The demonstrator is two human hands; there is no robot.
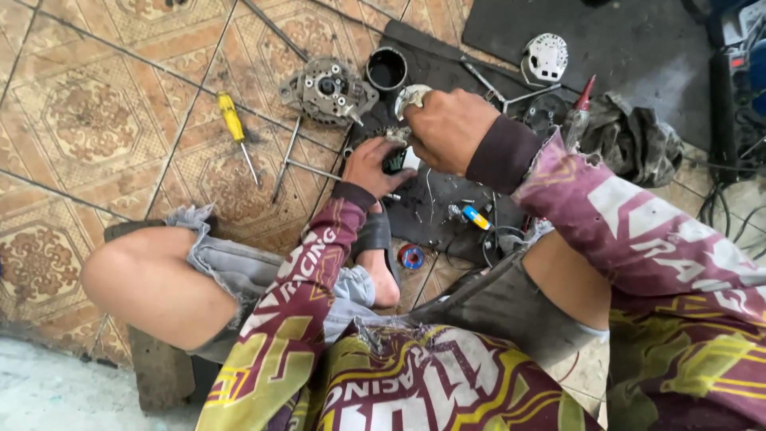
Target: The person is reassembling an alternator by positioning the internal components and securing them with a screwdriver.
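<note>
A: Holding a small dark part (396,158) between both hands, low over the black mat (447,207). Left hand (369,166) cupped it from below, fingers curled; right hand (447,126) closed on top, gripping a pale metal piece (412,97).

B: Surroundings?

A: Alternator housing (329,89) and black cup (387,69) just beyond the hands. Yellow screwdriver (233,121) well left of the left hand, greasy rag (634,142) right of the right hand.

B: Risk?

A: Likely a slip. Grip looked greasy and the right hand hid the part, so it could drop among the loose bits on the mat, or pinch a finger.
</note>
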